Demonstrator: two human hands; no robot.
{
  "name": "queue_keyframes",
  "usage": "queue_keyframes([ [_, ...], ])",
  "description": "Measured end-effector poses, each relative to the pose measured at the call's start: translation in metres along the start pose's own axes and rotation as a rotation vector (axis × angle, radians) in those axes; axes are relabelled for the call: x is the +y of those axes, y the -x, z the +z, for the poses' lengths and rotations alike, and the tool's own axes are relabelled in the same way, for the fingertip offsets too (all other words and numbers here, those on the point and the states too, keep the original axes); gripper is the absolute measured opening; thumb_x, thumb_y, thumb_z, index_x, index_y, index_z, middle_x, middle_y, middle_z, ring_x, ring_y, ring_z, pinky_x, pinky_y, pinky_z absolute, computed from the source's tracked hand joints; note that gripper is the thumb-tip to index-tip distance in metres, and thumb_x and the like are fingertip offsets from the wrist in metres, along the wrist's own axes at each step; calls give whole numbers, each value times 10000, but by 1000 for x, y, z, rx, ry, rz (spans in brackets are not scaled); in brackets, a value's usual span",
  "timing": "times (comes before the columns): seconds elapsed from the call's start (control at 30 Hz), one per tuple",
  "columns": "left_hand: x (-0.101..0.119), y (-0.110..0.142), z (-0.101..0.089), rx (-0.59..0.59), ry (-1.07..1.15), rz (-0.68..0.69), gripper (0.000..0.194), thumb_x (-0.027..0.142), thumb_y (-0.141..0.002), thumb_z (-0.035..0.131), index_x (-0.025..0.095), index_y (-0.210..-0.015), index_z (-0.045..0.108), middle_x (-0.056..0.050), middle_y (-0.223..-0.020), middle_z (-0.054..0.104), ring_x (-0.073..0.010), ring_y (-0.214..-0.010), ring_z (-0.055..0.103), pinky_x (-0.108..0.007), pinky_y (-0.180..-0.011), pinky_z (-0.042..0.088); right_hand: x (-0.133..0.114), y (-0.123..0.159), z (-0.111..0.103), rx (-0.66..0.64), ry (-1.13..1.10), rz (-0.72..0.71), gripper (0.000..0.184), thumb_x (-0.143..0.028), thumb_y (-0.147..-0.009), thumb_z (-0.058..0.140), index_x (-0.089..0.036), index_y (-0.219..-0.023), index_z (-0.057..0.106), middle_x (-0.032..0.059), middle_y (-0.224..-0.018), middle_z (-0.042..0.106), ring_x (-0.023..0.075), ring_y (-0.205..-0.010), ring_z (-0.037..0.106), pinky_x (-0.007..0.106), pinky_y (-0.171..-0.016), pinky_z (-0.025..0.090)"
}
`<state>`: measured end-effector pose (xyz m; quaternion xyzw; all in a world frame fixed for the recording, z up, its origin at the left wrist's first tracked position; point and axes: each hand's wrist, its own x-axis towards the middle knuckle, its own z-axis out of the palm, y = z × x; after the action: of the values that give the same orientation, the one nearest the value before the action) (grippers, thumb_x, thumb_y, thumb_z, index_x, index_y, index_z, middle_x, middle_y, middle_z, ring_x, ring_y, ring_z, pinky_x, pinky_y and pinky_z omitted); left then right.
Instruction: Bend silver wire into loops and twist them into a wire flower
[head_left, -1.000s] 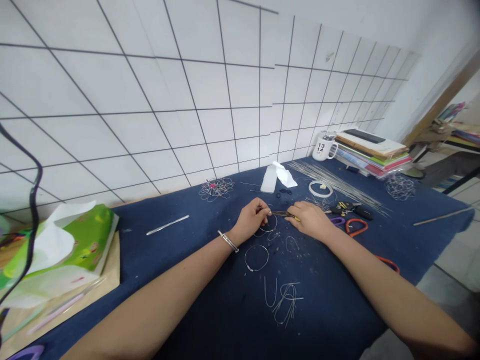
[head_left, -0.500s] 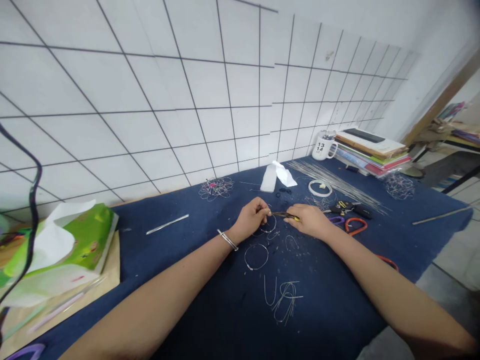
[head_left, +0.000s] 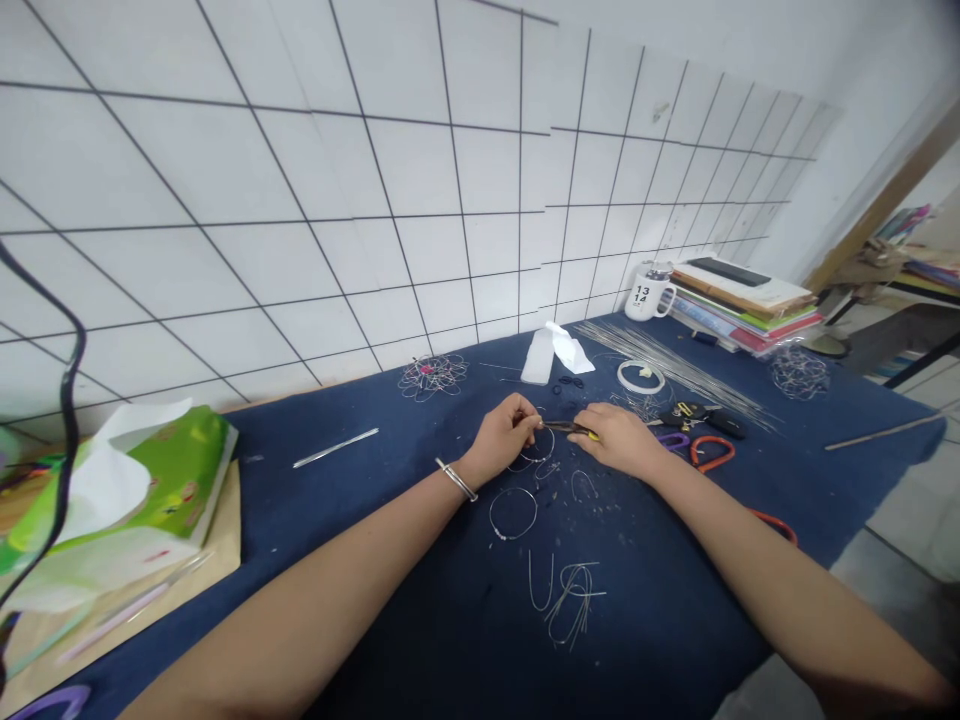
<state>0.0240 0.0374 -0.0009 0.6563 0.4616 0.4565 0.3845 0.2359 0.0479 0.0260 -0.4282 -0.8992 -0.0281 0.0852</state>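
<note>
My left hand [head_left: 504,436] rests on the blue cloth and pinches a thin wire ring [head_left: 534,452] between its fingertips. My right hand [head_left: 619,440] is closed round small pliers [head_left: 568,428] with a yellow grip, whose jaws point left and meet the wire at my left fingertips. A finished wire ring [head_left: 513,514] lies just below my left wrist. A little pile of bent wire pieces [head_left: 568,598] lies nearer to me on the cloth.
Behind my right hand lie orange-handled pliers [head_left: 710,453], a bundle of straight wires [head_left: 667,368], a white tape roll [head_left: 641,377] and a mug [head_left: 647,294] beside stacked books [head_left: 742,300]. A green tissue box [head_left: 142,490] sits at the left. A wire flower [head_left: 432,377] lies by the wall.
</note>
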Motion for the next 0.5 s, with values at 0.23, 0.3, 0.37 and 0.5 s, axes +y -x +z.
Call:
queue_keyframes([
  [0.23,-1,1,1,28,-8,10,108,278,-789,497,174,-774,522,29,-563,542,-82,-491,503,-197,-505,385,-5,1,-2,4,62,15,240,-398,-858,410,-206,-883,552,41,-821,566,167,-812,517,255,-646,331],
  [0.3,-1,1,1,32,-3,9,107,278,-788,501,174,-776,525,28,-563,543,-83,-492,504,-197,-503,384,-5,1,-2,10,68,19,236,-395,-858,409,-208,-883,550,40,-821,567,167,-814,519,253,-641,328],
  [0.37,0,2,1,39,-8,8,108,278,-789,501,174,-781,527,27,-564,546,-83,-491,504,-196,-499,382,-6,1,-1,18,75,23,234,-394,-859,405,-210,-885,547,38,-818,567,166,-810,520,252,-633,323],
  [0.5,1,2,0,37,-14,4,116,286,-794,496,174,-788,526,23,-578,556,-85,-500,514,-197,-502,392,-7,2,0,27,76,40,223,-385,-860,405,-212,-883,544,35,-813,570,161,-805,523,249,-623,316],
])
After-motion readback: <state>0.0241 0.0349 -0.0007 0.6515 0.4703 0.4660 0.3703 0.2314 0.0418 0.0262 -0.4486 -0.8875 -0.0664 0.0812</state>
